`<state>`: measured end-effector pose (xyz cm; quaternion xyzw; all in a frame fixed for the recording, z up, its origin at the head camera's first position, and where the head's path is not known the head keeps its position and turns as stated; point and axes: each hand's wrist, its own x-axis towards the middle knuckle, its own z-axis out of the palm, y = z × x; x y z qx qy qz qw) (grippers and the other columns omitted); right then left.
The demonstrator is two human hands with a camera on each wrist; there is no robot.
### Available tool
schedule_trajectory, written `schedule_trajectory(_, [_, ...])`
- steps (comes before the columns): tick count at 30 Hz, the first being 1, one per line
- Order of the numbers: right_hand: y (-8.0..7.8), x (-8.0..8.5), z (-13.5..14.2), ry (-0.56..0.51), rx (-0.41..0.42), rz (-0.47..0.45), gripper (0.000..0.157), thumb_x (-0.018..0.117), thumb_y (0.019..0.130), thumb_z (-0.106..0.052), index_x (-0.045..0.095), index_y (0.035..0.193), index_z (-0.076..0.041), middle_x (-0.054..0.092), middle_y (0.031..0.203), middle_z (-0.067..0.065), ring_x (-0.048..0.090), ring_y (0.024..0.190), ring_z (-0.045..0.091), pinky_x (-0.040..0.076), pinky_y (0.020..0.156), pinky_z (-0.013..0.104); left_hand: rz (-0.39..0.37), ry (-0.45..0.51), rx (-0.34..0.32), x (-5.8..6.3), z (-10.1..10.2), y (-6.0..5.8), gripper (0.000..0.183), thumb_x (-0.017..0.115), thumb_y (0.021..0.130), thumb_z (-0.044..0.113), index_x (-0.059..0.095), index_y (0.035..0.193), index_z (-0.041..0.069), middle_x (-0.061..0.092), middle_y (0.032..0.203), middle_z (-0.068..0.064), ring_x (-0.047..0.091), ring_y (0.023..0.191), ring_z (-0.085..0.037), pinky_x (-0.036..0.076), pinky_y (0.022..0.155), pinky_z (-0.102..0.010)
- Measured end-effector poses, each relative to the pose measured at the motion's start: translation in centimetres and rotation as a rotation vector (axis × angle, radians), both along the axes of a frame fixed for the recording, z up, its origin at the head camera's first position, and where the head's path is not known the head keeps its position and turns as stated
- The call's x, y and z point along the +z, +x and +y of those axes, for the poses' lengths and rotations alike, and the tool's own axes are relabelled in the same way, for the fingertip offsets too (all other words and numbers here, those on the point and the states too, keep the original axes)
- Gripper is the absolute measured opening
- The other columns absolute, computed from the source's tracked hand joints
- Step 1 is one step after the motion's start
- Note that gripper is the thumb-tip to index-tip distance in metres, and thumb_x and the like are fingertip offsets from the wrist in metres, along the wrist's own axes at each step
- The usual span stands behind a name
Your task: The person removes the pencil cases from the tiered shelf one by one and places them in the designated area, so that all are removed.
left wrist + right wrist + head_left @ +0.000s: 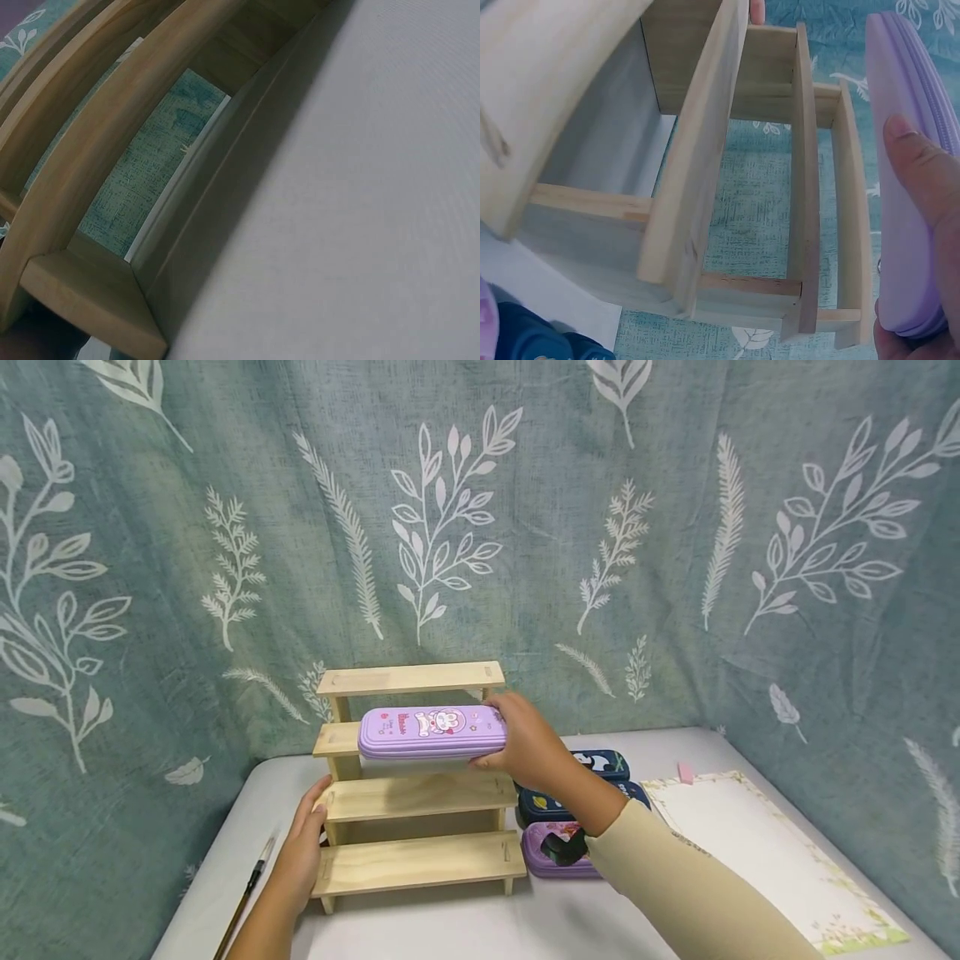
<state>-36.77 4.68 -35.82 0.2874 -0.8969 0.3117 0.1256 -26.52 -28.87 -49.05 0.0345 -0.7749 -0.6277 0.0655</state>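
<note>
A purple zippered pencil case point(431, 732) with a cartoon print is in my right hand point(525, 743), which grips its right end. It is level in front of the upper part of a stepped wooden rack point(420, 864). In the right wrist view the thumb point(915, 157) lies along the purple case point(900, 232), which is apart from the rack's boards point(806, 225). My left hand point(297, 852) holds the rack's left side near the second shelf from the bottom. Most of that hand is hidden in the left wrist view, where the rack's boards point(112, 127) fill the left side.
Right of the rack lie a dark case with a panda point(603, 764), another dark case point(540, 806) and a purple case point(543, 852), partly behind my right arm. A bordered white sheet point(757, 835) and pink tab point(686, 773) lie farther right. A brush point(247, 889) lies left.
</note>
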Motion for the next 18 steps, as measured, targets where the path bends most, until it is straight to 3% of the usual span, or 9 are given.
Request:
schedule_trajectory(8, [2.5, -0.6, 1.7, 0.011, -0.026, -0.018, 0.091, 0.101, 0.067, -0.032, 0.056, 0.142, -0.006, 0.058, 0.136, 0.010, 0.058, 0.121, 0.025, 0.051, 0.107, 0.046, 0.003, 0.012, -0.004, -0.3, 0.1, 0.0, 0.053, 0.019, 0.117, 0.037, 0.016, 0.169, 0.031, 0.005, 0.177, -0.008, 0.000, 0.163, -0.037, 0.004, 0.127, -0.069])
schedule_trajectory(18, [4.6, -2.8, 4.2, -0.010, -0.075, -0.065, 0.094, 0.103, 0.064, -0.032, 0.056, 0.144, -0.012, 0.058, 0.141, 0.004, 0.060, 0.122, 0.024, 0.052, 0.106, 0.048, -0.012, 0.008, -0.013, -0.5, -0.2, -0.1, 0.052, 0.019, 0.116, 0.037, 0.015, 0.169, 0.033, 0.002, 0.177, -0.005, -0.002, 0.163, -0.035, 0.002, 0.127, -0.068])
